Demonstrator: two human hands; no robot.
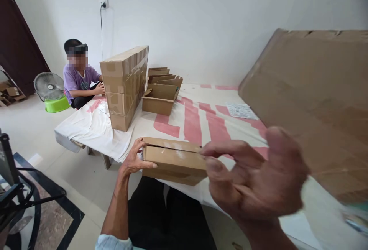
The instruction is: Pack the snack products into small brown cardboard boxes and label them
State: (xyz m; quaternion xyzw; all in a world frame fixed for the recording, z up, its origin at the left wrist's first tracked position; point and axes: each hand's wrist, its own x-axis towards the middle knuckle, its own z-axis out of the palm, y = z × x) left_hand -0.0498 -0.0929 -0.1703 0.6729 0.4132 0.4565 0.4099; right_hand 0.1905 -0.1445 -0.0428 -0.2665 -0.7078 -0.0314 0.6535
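A closed brown cardboard box (172,162) lies at the near edge of the cloth-covered table, with a narrow gap along its top seam. My left hand (135,158) grips its left end, thumb on the near side and fingers around the corner. Close to the camera, my right hand (253,177) is raised over the box's right end. Its thumb and index finger are drawn together in a pinch near the seam. A tiny dark spot shows by the fingertips, too small to name, and whether the fingertips touch the box is unclear.
Taped cartons (115,96) stand stacked at the table's left. Behind them are several open boxes (159,102). A large cardboard sheet or carton (313,108) rises at right. Another person (80,79) crouches beyond the stack, near a fan (50,85) and green basin (57,105).
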